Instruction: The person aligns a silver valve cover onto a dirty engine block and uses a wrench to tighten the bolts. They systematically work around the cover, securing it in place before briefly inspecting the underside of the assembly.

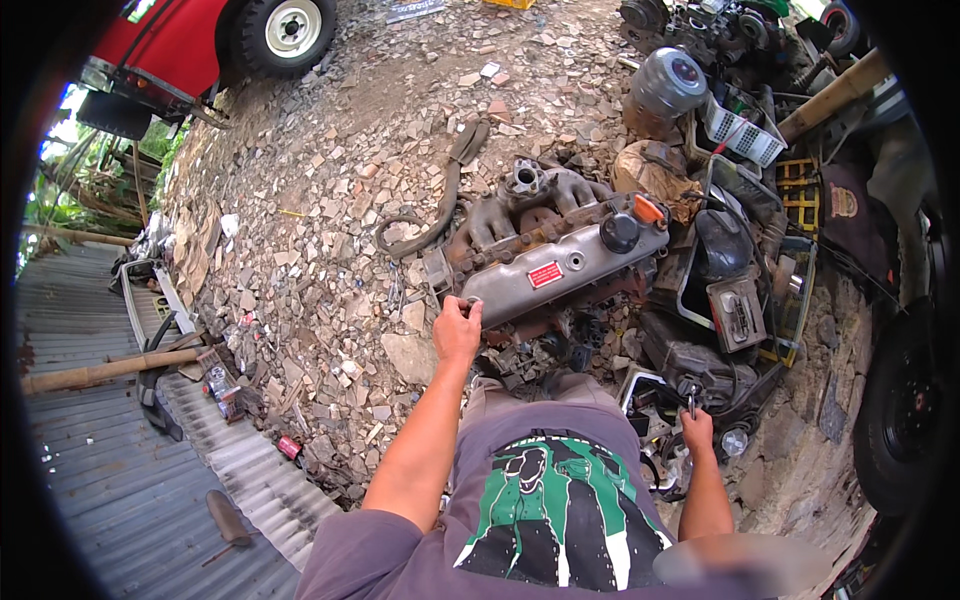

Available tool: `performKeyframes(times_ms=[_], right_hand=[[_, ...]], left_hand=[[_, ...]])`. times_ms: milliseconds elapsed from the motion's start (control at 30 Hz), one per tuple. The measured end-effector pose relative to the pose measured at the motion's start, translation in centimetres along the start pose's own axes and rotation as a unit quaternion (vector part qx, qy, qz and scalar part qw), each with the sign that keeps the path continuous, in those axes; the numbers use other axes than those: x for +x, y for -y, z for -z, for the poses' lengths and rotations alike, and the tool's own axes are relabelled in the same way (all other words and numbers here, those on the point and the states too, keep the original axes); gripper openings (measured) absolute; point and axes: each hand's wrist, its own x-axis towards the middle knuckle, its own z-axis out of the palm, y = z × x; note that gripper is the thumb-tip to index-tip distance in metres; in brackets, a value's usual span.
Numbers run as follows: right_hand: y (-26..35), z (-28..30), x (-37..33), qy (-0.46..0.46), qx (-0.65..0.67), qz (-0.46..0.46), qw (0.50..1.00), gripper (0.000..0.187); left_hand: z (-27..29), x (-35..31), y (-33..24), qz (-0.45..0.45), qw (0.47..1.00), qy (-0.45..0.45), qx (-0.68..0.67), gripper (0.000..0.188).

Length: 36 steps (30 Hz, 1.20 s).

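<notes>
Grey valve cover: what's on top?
On the cover: a red label, a round fitting and a black cap, with an orange piece beside the cap. The left hand hides whatever lies beneath its fingers.

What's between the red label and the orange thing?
A round metal fitting, then the black cap, both on the grey cover, in the head view.

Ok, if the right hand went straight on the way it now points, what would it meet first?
Probably the dark casing just ahead, with the metal tool in the right hand arriving first. Depth is unclear, so the hand might pass above it instead.
</notes>
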Motion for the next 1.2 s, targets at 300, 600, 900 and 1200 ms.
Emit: performKeyframes(times_ms=[300,600,900,1200], right_hand=[[-0.5,0.2,-0.5,0.003,0.000,-0.017,1.000,0.033],[-0.9,-0.6,0.1,0.014,0.002,-0.005,1.000,0.031],[1.9,0.0,1.6,-0.015,0.001,0.052,0.999,0.032],[7.3,-0.6,0.8,0.032,0.019,0.037,0.999,0.027]], left_hand=[[0.3,-0.2,-0.6,0.018,0.999,0.017,0.028,0.028],[0.9,0.9,1.4,-0.143,0.988,0.061,-0.019,0.019],[0.3,0.6,-0.9,0.027,1.000,0.009,0.009,0.029],[1.4,1.4,1.8,-0.140,0.983,0.090,-0.071,0.021]])
